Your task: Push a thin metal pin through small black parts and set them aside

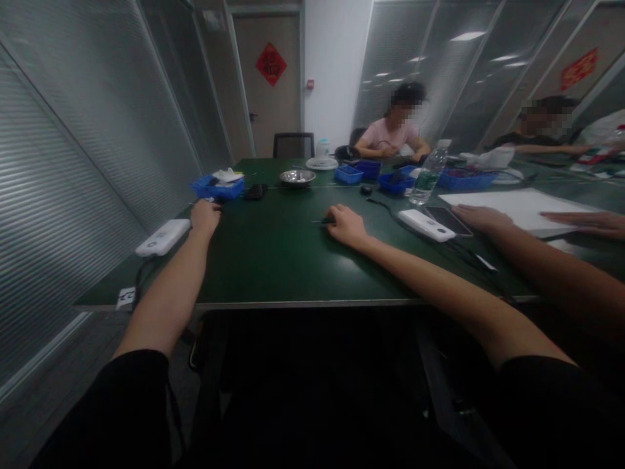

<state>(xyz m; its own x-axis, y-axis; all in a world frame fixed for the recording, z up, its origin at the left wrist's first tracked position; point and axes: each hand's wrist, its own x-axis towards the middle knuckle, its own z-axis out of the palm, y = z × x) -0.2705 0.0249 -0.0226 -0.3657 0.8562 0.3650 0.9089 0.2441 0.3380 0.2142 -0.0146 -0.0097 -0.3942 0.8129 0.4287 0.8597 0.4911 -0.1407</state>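
Observation:
My right hand rests on the green table, its fingers closed round a screwdriver with a dark handle and a thin shaft pointing left. At the table's left side, just in front of a blue tray, is my left hand. Its fingers look curled in; blur hides what they hold, if anything. White paper or cloth lies on that tray. A small black object lies to the right of my left hand.
Beside my forearms lie white power banks with black cables. A metal bowl, blue bins and a water bottle stand farther back. At right, another person's hands rest by white sheets. People sit opposite.

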